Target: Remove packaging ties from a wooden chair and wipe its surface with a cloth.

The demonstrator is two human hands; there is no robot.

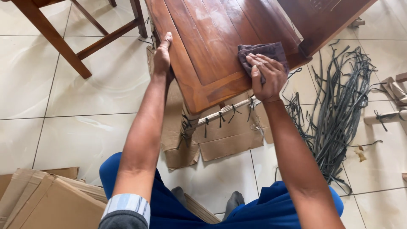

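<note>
right hand [265,76]: right of centre in the frame, palm down, fingers pressing a dark brown cloth [263,54] flat onto the wood; grasping the cloth against the surface
left hand [163,55]: left of centre, clamped on the left edge of the wooden table top [203,46], thumb over the rim, holding it steady
step in hand: judged to be wiping or polishing the top, cloth at the near right part of the panel
next move calls for: as a judgement, even pressure through the palm and the left hand bracing so the piece does not slide
knees: blue trousers [165,203] at the bottom edge, dark socks between them
cardboard stack [46,199]: lower left corner, on the tiled floor [85,106]
flattened cardboard [212,135]: centre, under the table's near corner, with a wrapped rail [229,111] tied with dark straps
strap pile [339,110]: dark strips heaped at the right, apart from the table
chair legs [72,38]: upper left, standing on the tiles
</note>
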